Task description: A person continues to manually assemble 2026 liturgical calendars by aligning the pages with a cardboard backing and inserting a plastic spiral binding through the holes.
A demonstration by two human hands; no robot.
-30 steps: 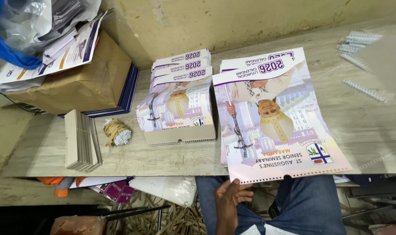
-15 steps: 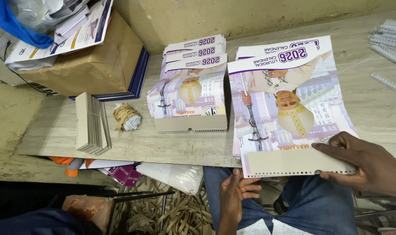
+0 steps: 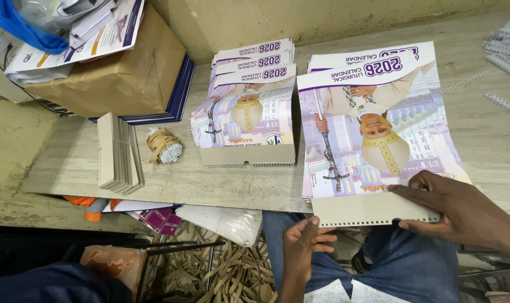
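Right hand (image 3: 462,216): fingers spread, pinching punched cardboard backing strip (image 3: 372,209) at near edge of calendar stack (image 3: 372,129) on surface (image 3: 221,182). Left hand (image 3: 302,247): fingers loosely curled, empty, on lap below. Bound calendars (image 3: 246,112) just beside, left.

1. I note the calendar sheet (image 3: 372,129): white band, purple lettering, pastel picture.
2. Backing card (image 3: 372,209), lower right: plain cream.
3. Parcel (image 3: 114,73), upper left: brown.
4. Table (image 3: 210,179): pale wood grain.

Right hand (image 3: 462,216) hides calendar (image 3: 372,140) corner; spiral combs (image 3: 507,39) cut off.
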